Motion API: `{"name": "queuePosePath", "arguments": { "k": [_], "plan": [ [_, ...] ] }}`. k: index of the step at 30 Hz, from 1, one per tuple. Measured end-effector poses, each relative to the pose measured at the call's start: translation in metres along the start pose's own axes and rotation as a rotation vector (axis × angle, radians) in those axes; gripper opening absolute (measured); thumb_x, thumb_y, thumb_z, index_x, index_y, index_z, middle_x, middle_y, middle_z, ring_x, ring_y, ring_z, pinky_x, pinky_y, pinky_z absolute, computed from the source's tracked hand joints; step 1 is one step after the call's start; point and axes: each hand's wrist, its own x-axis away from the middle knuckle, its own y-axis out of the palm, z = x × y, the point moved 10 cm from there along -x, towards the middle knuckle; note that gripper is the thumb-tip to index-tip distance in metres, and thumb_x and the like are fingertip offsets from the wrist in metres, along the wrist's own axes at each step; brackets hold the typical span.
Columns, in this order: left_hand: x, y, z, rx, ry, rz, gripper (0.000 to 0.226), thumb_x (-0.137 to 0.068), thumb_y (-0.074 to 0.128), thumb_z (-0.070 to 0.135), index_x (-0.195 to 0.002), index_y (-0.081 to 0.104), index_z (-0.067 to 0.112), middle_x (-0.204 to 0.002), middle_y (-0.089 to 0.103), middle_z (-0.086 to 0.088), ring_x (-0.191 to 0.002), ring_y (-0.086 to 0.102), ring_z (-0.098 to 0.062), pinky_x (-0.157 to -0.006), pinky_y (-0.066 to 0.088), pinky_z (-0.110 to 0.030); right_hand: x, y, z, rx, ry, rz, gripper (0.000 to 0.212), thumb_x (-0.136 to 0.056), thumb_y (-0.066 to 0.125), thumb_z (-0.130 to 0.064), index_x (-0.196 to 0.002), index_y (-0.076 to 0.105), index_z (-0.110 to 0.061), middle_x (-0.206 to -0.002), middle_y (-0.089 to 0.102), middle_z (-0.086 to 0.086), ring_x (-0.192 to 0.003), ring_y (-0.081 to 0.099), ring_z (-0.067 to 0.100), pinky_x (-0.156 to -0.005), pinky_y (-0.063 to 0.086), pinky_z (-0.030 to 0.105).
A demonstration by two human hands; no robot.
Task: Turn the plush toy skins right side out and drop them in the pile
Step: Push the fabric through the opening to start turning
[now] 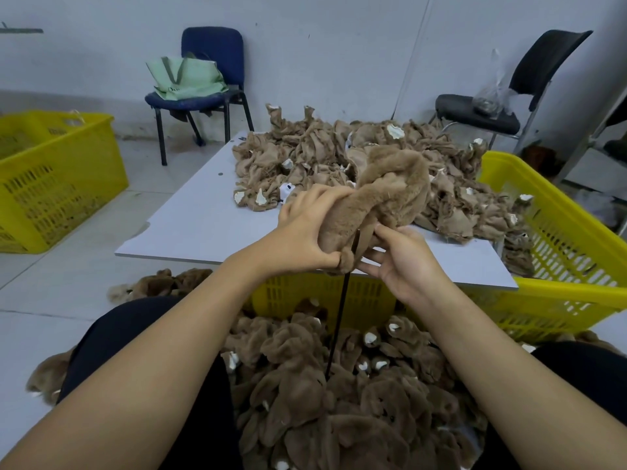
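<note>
Both hands grip a brown plush skin [383, 198] over the tabletop [190, 225]; left fingers [325, 257] curl beneath, right fingers [390, 232] pinch beside a black rod [339, 317].

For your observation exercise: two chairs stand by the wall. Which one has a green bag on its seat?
The blue chair on the left holds the green bag; the black chair holds clear plastic.

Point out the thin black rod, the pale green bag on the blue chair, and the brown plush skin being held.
thin black rod [339, 320]: head view, mid-shaft.
pale green bag [186, 78]: head view, front panel.
brown plush skin [383, 188]: head view, furry upper body.
</note>
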Motion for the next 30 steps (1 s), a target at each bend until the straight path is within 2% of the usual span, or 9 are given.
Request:
{"name": "queuePosePath", "arguments": {
  "k": [3,6,9,11,13,18,21,25,30],
  "plan": [
    [0.000,-0.006,0.008,-0.041,0.074,0.086,0.077,-0.077,0.071,0.016,-0.146,0.040,0.024,-0.136,0.042,0.003,-0.129,0.038,-0.017,-0.111,0.032,-0.049,0.000,0.001,0.000,-0.010,0.001,0.029,0.018,-0.105,0.050,-0.014,-0.106,0.062,-0.001,-0.084,0.073,0.011,-0.092,0.072,0.033,-0.073,0.061,0.047],
    [-0.001,-0.010,0.011,0.018,0.120,0.161,0.068,-0.080,0.065,-0.002,-0.142,0.044,0.015,-0.135,0.048,-0.003,-0.126,0.046,-0.018,-0.100,0.047,-0.041,0.000,0.006,0.001,-0.014,0.016,0.025,0.032,-0.102,0.058,-0.026,-0.121,0.063,-0.001,-0.095,0.072,0.012,-0.099,0.070,0.030,-0.075,0.061,0.047],
    [-0.001,-0.013,0.012,-0.014,0.136,0.242,0.042,-0.082,0.063,-0.007,-0.120,0.052,0.007,-0.116,0.052,-0.004,-0.106,0.048,-0.016,-0.085,0.046,-0.033,0.003,0.012,0.002,0.006,0.019,-0.021,0.039,-0.095,0.069,-0.035,-0.121,0.065,-0.006,-0.101,0.075,0.010,-0.103,0.072,0.026,-0.073,0.061,0.043],
    [-0.002,-0.013,0.013,-0.047,0.129,0.279,0.024,-0.084,0.063,-0.007,-0.097,0.049,0.008,-0.100,0.045,0.000,-0.088,0.039,-0.008,-0.074,0.037,-0.022,0.003,0.009,0.000,0.008,-0.003,-0.002,0.034,-0.094,0.071,-0.027,-0.118,0.065,-0.005,-0.102,0.077,0.010,-0.103,0.073,0.024,-0.071,0.062,0.041],
    [-0.005,-0.012,0.013,-0.090,0.106,0.293,0.022,-0.088,0.064,-0.004,-0.085,0.047,0.009,-0.097,0.045,-0.001,-0.081,0.035,-0.006,-0.068,0.035,-0.018,0.003,0.003,0.000,-0.009,-0.015,0.043,0.032,-0.092,0.072,-0.016,-0.119,0.062,-0.001,-0.108,0.075,0.015,-0.103,0.073,0.025,-0.073,0.063,0.044],
    [-0.005,-0.009,0.017,-0.424,0.058,0.367,0.016,-0.085,0.073,0.017,-0.085,0.061,0.006,-0.106,0.054,-0.010,-0.099,0.050,-0.028,-0.078,0.042,-0.043,0.002,-0.008,0.002,0.040,-0.026,0.097,0.030,-0.087,0.068,0.000,-0.115,0.060,0.008,-0.108,0.072,0.026,-0.100,0.073,0.028,-0.075,0.063,0.044],
    [-0.008,-0.002,0.022,-0.523,0.084,0.330,0.023,-0.078,0.074,0.028,-0.086,0.063,0.009,-0.106,0.052,-0.009,-0.101,0.049,-0.028,-0.079,0.037,-0.043,0.002,-0.015,0.000,0.075,-0.055,0.135,0.015,-0.085,0.063,0.005,-0.100,0.065,0.009,-0.095,0.070,0.028,-0.091,0.072,0.032,-0.066,0.061,0.037],
    [-0.010,0.015,0.022,-0.647,0.104,0.223,0.008,-0.084,0.067,0.018,-0.087,0.064,0.012,-0.102,0.056,-0.005,-0.100,0.051,-0.028,-0.077,0.037,-0.043,0.002,-0.018,0.000,0.095,-0.077,0.149,0.008,-0.085,0.063,0.005,-0.091,0.067,0.002,-0.086,0.070,0.017,-0.082,0.071,0.023,-0.061,0.057,0.031],
    [-0.010,0.007,0.015,-0.448,0.035,0.255,0.007,-0.094,0.053,0.012,-0.092,0.060,0.011,-0.099,0.056,-0.003,-0.097,0.052,-0.026,-0.083,0.040,-0.045,0.002,-0.016,-0.002,0.069,-0.095,0.118,0.009,-0.086,0.063,0.004,-0.083,0.069,0.000,-0.087,0.071,0.020,-0.085,0.072,0.026,-0.070,0.061,0.037]
  ]
}}
